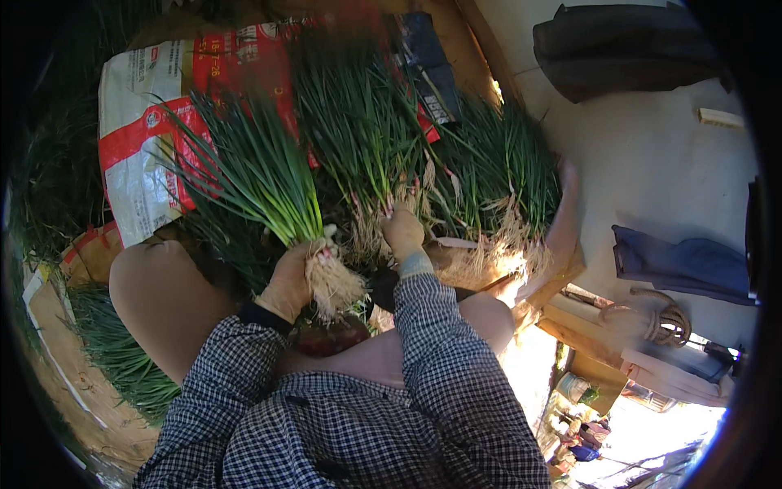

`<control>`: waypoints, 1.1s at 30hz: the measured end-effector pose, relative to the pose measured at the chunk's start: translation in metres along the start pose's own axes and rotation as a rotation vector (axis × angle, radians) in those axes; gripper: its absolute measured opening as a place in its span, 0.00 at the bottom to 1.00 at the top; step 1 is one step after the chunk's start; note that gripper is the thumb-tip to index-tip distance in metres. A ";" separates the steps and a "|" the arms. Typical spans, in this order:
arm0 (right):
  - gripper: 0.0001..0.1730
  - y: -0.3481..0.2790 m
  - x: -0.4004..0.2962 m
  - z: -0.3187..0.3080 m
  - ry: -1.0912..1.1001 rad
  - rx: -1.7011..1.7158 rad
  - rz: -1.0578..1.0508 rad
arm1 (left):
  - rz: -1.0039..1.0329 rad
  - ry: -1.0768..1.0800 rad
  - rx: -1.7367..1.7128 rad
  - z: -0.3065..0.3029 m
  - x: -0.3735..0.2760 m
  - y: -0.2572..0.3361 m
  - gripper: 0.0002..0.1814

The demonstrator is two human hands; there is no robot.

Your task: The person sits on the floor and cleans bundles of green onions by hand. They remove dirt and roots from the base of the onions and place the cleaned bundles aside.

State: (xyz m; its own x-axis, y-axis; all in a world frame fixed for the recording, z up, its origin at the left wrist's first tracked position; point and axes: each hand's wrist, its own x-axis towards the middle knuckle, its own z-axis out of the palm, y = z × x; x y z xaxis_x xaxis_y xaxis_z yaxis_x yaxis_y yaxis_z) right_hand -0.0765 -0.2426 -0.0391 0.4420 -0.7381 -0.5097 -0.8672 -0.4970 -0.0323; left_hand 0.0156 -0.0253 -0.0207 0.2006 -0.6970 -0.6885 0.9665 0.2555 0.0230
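My left hand (288, 278), in a pale glove, is closed around a bunch of green onions (275, 195) just above its shaggy roots. The leaves fan up and left over a printed sack. To the right, my right hand (404, 231), also gloved, has its fingers at the reddish stem base of green onions in a pile (360, 122); its fingertips are partly hidden. More green onions with dry, pale roots (510, 159) lie further right.
A red and white woven sack (137, 147) lies at the upper left. Green onions (131, 354) rest on brown material at the lower left. Dark cloth (623, 52), blue cloth (681, 260) and coiled rope (672, 318) are at the right. My knees flank the work area.
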 end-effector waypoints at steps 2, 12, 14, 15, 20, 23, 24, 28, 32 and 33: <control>0.19 -0.001 -0.009 -0.025 0.233 0.209 -0.044 | -0.009 -0.078 0.021 -0.012 0.000 0.005 0.20; 0.17 -0.027 -0.095 -0.051 0.076 0.220 -0.571 | 0.027 -0.230 0.099 0.024 -0.028 0.009 0.26; 0.17 -0.030 -0.105 -0.025 -0.011 0.241 -0.740 | -0.013 -0.198 0.088 0.012 -0.017 0.016 0.23; 0.17 -0.030 -0.107 -0.020 -0.127 0.260 -0.711 | -0.022 -0.173 0.073 0.005 -0.016 0.018 0.22; 0.29 -0.008 -0.063 -0.016 -0.452 0.959 -0.131 | -0.015 -0.197 0.090 0.010 -0.023 0.011 0.18; 0.31 -0.029 -0.044 0.019 -0.186 0.855 -0.291 | -0.114 -0.195 0.128 0.020 -0.030 0.004 0.17; 0.28 -0.044 -0.048 0.018 -0.112 1.023 -0.275 | -0.081 -0.176 0.148 0.012 -0.025 0.002 0.18; 0.22 -0.075 -0.068 0.024 -0.226 1.556 0.145 | -0.083 0.118 0.106 -0.010 -0.026 0.011 0.17; 0.19 -0.071 -0.059 0.050 -0.231 1.464 0.070 | -0.113 0.123 0.160 0.009 -0.024 0.004 0.13; 0.22 -0.060 -0.042 0.089 -0.064 1.242 -0.235 | -0.096 0.103 0.164 0.015 -0.023 0.003 0.12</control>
State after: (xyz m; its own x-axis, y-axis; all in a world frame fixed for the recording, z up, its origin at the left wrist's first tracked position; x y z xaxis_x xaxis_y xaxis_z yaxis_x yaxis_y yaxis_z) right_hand -0.0635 -0.1415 -0.0920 0.6324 -0.6501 -0.4212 -0.4154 0.1743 -0.8928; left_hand 0.0167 -0.0186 0.0057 0.0974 -0.6387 -0.7633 0.9952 0.0733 0.0656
